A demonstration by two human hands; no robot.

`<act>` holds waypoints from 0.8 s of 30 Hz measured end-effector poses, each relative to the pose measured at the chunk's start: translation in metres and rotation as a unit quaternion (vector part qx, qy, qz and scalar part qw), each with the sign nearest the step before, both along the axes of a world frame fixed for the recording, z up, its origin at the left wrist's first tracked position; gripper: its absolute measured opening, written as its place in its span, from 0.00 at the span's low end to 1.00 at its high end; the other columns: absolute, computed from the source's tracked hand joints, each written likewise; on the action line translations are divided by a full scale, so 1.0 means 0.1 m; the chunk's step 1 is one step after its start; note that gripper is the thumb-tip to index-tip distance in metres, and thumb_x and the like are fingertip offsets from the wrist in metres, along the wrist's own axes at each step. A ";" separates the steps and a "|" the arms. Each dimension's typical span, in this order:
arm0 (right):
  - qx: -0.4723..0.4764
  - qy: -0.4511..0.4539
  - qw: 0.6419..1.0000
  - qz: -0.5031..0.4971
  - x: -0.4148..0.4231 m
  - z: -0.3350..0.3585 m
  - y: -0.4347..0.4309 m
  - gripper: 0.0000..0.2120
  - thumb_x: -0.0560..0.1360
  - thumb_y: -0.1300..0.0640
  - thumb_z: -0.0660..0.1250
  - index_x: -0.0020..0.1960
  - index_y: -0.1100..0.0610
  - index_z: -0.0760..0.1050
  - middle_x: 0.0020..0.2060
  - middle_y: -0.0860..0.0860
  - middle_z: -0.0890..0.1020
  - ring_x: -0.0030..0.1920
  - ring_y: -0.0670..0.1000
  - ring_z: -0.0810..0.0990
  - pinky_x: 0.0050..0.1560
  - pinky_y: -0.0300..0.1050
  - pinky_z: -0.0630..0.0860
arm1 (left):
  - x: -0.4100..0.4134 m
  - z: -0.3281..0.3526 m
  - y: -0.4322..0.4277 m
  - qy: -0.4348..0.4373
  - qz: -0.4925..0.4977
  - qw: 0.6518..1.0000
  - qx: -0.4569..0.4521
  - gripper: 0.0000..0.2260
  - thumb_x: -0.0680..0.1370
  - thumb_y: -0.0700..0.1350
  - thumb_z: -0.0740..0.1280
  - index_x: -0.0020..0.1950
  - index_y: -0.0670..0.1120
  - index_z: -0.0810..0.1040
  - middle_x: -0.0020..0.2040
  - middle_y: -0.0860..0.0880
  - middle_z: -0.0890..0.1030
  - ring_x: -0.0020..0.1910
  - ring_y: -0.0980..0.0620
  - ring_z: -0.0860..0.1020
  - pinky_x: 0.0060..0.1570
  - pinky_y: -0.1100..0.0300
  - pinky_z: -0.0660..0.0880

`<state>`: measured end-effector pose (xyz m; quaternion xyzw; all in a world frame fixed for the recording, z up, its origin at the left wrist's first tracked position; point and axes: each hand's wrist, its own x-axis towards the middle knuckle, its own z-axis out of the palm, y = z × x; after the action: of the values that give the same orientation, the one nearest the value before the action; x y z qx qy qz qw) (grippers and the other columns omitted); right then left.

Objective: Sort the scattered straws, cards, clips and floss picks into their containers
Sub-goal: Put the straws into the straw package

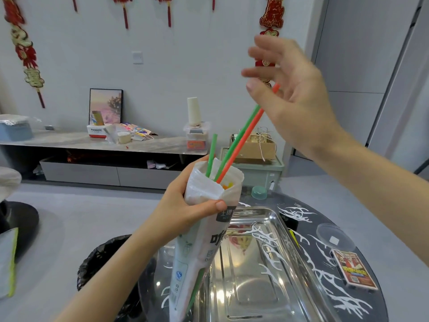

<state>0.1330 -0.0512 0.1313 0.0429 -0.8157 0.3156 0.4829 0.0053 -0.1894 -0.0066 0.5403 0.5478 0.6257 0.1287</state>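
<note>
Gripping the straw bag (pixel 197 254) near its neck, the left hand (pixel 180 206) is tilting its mouth along two slanted straws (pixel 241 139) toward the right hand (pixel 298 98), whose fingers are spreading at their tops.

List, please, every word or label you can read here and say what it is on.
"Panasonic": white box on the shelf.
Chinese print on the straw bag in the left hand: creased and cut off, not fully readable.
Print on the card box: too blurred.
Characters on the red wall hangings: too blurred.
</note>
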 end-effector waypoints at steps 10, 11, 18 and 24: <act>0.182 -0.411 0.893 0.026 -0.05 -0.44 -0.29 0.36 0.74 0.36 0.39 0.77 0.52 0.55 0.76 0.44 0.57 0.75 0.40 0.51 0.76 0.47 0.42 | 0.00 -0.03 0.04 -0.003 0.014 1.000 -0.007 0.19 0.63 0.55 0.75 0.52 0.67 0.76 0.49 0.58 0.83 0.48 0.61 0.81 0.43 0.71 0.75; 0.175 -0.386 0.906 0.017 -0.03 -0.43 -0.27 0.38 0.71 0.35 0.38 0.78 0.50 0.48 0.77 0.43 0.52 0.75 0.38 0.47 0.76 0.50 0.39 | -0.01 -0.03 0.03 -0.005 0.016 1.000 -0.006 0.20 0.64 0.56 0.75 0.54 0.66 0.76 0.49 0.58 0.83 0.48 0.61 0.81 0.43 0.71 0.74; 0.215 -0.385 0.897 0.020 0.06 -0.61 -0.24 0.38 0.72 0.37 0.36 0.76 0.53 0.58 0.76 0.47 0.59 0.70 0.31 0.51 0.74 0.40 0.37 | -0.07 -0.07 0.03 -0.002 0.029 0.999 0.014 0.25 0.65 0.57 0.75 0.60 0.60 0.74 0.52 0.58 0.82 0.50 0.62 0.80 0.46 0.71 0.74; 0.167 -0.316 0.933 0.047 0.08 -0.67 -0.22 0.31 0.78 0.44 0.42 0.66 0.60 0.73 0.67 0.55 0.73 0.68 0.45 0.66 0.68 0.28 0.51 | -0.11 -0.09 0.01 -0.009 0.028 0.999 0.014 0.32 0.64 0.64 0.75 0.65 0.61 0.71 0.57 0.56 0.81 0.56 0.58 0.79 0.49 0.69 0.74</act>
<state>0.1406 -0.0733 0.0644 0.0592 -0.9641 0.1943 0.1708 -0.0053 -0.1881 -0.0158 0.5206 0.5525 0.6419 0.1083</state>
